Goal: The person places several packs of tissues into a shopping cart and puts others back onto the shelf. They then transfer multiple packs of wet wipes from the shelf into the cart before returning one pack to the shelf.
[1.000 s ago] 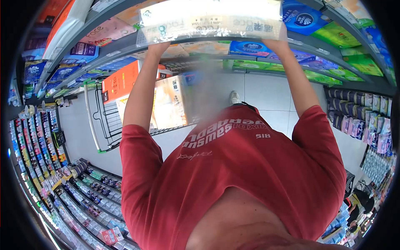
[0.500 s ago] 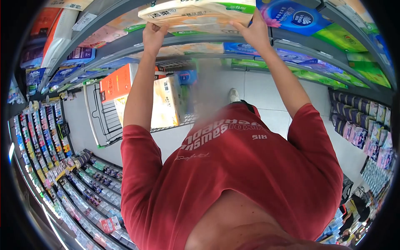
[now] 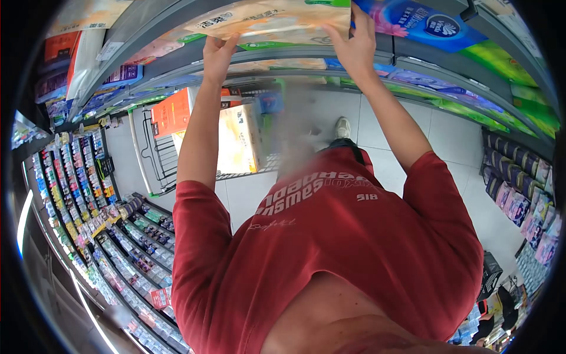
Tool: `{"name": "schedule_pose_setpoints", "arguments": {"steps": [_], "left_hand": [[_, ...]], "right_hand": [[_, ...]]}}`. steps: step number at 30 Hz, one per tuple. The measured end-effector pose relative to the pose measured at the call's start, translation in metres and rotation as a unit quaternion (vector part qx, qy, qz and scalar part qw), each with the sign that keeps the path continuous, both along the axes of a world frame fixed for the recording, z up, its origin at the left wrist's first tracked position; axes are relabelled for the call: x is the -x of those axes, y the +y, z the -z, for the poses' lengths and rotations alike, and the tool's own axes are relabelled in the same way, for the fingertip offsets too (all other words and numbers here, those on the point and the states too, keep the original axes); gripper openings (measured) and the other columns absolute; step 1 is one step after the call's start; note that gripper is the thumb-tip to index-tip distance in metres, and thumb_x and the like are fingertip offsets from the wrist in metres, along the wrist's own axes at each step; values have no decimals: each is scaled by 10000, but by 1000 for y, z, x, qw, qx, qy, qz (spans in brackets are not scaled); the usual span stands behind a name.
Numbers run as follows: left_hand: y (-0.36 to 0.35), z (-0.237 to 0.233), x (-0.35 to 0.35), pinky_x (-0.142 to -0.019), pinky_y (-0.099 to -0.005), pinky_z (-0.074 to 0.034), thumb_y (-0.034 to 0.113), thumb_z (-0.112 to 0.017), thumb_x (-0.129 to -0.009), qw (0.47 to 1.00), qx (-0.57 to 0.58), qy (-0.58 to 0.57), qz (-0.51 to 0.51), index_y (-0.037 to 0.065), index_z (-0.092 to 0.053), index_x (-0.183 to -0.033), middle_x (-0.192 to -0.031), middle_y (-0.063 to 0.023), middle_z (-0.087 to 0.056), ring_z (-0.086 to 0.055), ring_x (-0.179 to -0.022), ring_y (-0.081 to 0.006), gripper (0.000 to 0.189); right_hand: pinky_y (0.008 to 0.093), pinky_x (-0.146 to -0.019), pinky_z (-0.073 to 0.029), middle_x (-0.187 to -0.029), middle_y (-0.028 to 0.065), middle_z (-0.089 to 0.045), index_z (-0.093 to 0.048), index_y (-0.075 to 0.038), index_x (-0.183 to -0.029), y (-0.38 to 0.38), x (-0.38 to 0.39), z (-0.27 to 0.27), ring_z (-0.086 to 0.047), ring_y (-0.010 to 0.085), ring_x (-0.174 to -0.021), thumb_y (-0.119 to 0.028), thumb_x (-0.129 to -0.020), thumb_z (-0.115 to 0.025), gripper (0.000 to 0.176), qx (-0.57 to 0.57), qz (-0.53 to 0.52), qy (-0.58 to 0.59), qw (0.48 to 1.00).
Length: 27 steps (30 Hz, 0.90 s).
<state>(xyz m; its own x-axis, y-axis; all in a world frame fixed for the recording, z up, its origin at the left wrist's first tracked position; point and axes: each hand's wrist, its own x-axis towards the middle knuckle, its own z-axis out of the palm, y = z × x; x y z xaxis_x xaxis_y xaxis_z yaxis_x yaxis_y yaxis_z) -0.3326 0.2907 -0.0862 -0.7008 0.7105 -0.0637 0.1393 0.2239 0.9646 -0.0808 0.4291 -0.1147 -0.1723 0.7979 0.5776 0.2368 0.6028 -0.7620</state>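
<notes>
A cream and orange tissue pack [image 3: 268,22] with a green corner lies at the edge of the upper shelf, at the top of the view. My left hand [image 3: 218,56] grips its lower left edge, thumb and fingers bent against the wrapper. At the right end, my right hand [image 3: 355,47] holds the pack with the thumb on its front and the fingers around its side. A blue Vinda tissue pack [image 3: 421,26] sits just right of my right hand. The far side of the held pack is cut off by the frame's top.
A shopping cart [image 3: 154,153] stands at my left, holding an orange-red box [image 3: 171,112] and a cream tissue pack [image 3: 239,141]. Shelves [image 3: 407,65] of tissue packs curve ahead. Racks of small goods [image 3: 132,248] stand behind left, and hanging packs [image 3: 519,189] are at the right.
The held tissue pack has tipped so more of its orange front shows, with both hands still on it. The view has shifted slightly, and the cart appears a little farther right.
</notes>
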Motion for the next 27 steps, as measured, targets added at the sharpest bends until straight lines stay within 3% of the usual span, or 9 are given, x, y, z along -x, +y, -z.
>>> {"name": "schedule_pose_setpoints", "arguments": {"steps": [4, 11, 16, 18, 19, 21, 22, 25, 27], "left_hand": [[3, 7, -1, -900, -376, -488, 160, -660, -882, 999, -19, 18, 26, 71, -477, -1247, -1156, -90, -609, -573, -1071, -180, 418], [-1, 21, 6, -911, -401, -489, 207, -625, -912, 1000, -1, -21, 19, 65, -465, -1263, -1181, -81, -579, -542, -1112, -187, 411], [-1, 28, 6, -909, -398, -480, 216, -626, -903, 1000, 8, -26, 3, 68, -481, -1262, -1160, -104, -595, -546, -1115, -210, 414], [2, 38, 16, -888, -306, -498, 184, -625, -898, 998, 38, -24, 43, 108, -455, -1293, -1158, -104, -593, -578, -1000, -198, 437], [2, 46, 18, -888, -306, -498, 184, -625, -898, 998, 37, -23, 36, 108, -455, -1293, -1158, -104, -593, -578, -1000, -198, 437], [2, 63, 16, -838, -303, -465, 175, -619, -905, 984, -153, 59, 75, 42, -492, -1248, -1081, -85, -628, -589, -938, -195, 388], [-1, 61, 9, -838, -303, -465, 175, -619, -905, 983, -155, 58, 73, 42, -492, -1248, -1081, -85, -628, -589, -938, -195, 388], [-33, 56, -23, -811, -284, -460, 127, -608, -906, 996, -81, -28, -27, 18, -492, -1248, -1044, -88, -634, -589, -915, -174, 378], [-71, 74, -41, -901, -371, -475, 216, -641, -875, 983, -1, 180, -29, 51, -555, -1199, -1116, -140, -626, -589, -1062, -241, 374]], "right_hand": [[349, -770, -504, -1024, 148, -619, -601, 2, -1096, 6, 0, 34, -616, 285, -899, -301, -719, -804, 525, 74, -3, 49, 996], [341, -765, -512, -1067, 158, -609, -587, 33, -1115, 10, 1, 36, -607, 259, -948, -337, -726, -803, 578, 131, -35, 59, 989], [334, -789, -508, -1071, 152, -585, -553, 29, -1195, 5, 9, 61, -587, 252, -960, -296, -783, -764, 565, 66, -20, 92, 993], [335, -803, -506, -1101, 161, -569, -539, 30, -1212, 3, 7, 64, -585, 255, -973, -273, -791, -756, 562, 81, -35, 90, 992], [337, -817, -503, -1131, 169, -554, -526, 30, -1229, 1, 7, 63, -582, 259, -987, -250, -799, -748, 559, 91, -39, 88, 991], [349, -860, -490, -1184, 191, -524, -497, 32, -1260, -14, 3, 53, -577, 275, -1012, -189, -812, -727, 550, 82, -51, 73, 993], [356, -874, -485, -1198, 198, -516, -489, 32, -1270, -26, 1, 47, -573, 285, -1033, -166, -813, -719, 549, 58, -15, 42, 997], [386, -908, -467, -1213, 193, -536, -515, 33, -1249, -70, -10, 43, -568, 304, -1067, -111, -813, -696, 494, 8, 28, 3, 1000], [382, -891, -474, -1149, 189, -601, -561, 18, -1204, -96, -28, 79, -602, 300, -1011, -145, -824, -681, 430, 96, -65, -102, 988]]}}
